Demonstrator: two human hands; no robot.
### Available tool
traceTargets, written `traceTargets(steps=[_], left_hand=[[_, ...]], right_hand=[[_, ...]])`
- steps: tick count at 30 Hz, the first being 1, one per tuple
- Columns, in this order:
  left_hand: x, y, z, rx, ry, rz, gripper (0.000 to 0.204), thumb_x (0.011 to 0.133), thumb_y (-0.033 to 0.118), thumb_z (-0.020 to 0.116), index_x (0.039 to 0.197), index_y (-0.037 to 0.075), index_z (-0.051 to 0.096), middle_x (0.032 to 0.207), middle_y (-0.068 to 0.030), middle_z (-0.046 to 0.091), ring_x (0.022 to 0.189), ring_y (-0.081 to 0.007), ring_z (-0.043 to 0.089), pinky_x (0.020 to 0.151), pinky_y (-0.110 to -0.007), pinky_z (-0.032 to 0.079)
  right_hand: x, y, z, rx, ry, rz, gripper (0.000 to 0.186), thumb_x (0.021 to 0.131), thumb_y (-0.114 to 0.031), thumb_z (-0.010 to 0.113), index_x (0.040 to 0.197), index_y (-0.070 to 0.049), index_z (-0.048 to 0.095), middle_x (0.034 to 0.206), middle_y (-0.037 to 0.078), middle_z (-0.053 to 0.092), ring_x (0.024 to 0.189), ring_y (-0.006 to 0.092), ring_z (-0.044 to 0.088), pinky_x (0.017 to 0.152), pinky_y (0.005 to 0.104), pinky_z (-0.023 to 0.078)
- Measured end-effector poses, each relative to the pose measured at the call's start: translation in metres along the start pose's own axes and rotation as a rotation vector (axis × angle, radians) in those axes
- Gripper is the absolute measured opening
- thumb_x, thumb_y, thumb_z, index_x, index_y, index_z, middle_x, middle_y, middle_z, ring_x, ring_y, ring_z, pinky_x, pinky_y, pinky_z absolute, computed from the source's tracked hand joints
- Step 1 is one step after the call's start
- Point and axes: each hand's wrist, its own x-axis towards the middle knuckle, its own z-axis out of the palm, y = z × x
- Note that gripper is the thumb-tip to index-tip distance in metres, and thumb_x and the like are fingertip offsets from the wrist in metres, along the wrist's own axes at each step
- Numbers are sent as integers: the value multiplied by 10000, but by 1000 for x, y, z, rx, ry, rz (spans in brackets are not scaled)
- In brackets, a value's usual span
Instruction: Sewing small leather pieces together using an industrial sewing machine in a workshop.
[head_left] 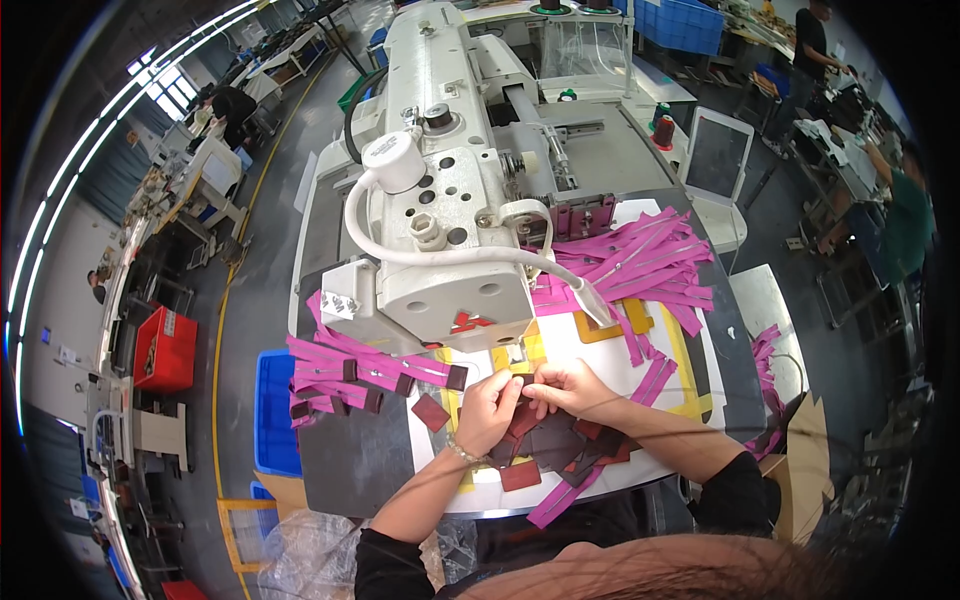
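Observation:
My left hand (488, 412) and my right hand (568, 396) meet below the head of a white sewing machine (450, 292), both pinching a small dark piece (526, 382). Beneath them lie loose dark brown and red rectangular pieces (520, 475) on the white and yellow work plate (688, 395). Magenta zipper strips (325, 372) with dark end tabs spread to the left; a bigger heap of magenta strips (650, 260) lies to the right, and a single strip (555, 503) reaches the front edge.
Blue bins (278, 395) and a red crate (165, 345) stand at the left. A yellow floor line (240, 250) runs along the aisle. Cardboard (800, 470) sits at the lower right. Several people work nearby, one in a green shirt (900, 230) at the right.

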Motion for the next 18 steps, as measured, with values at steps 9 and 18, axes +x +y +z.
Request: traceTargets(steps=[9, 18], left_hand=[[0, -1, 0, 4, -21, 23, 232, 919, 181, 510, 794, -9, 560, 625, -131, 537, 527, -226, 495, 514, -328, 386], [0, 1, -7, -117, -169, -19, 282, 951, 207, 480, 829, -12, 610, 596, -82, 526, 542, -123, 470, 529, -285, 387]], right_hand=[[-1, -4, 1, -25, 3, -27, 243, 935, -199, 547, 796, -10, 612, 614, 7, 591, 534, 58, 545, 498, 212, 403], [-4, -12, -1, -55, -35, -30, 257, 933, -190, 548, 777, 4, 611, 617, 13, 582, 547, 72, 547, 519, 225, 417]])
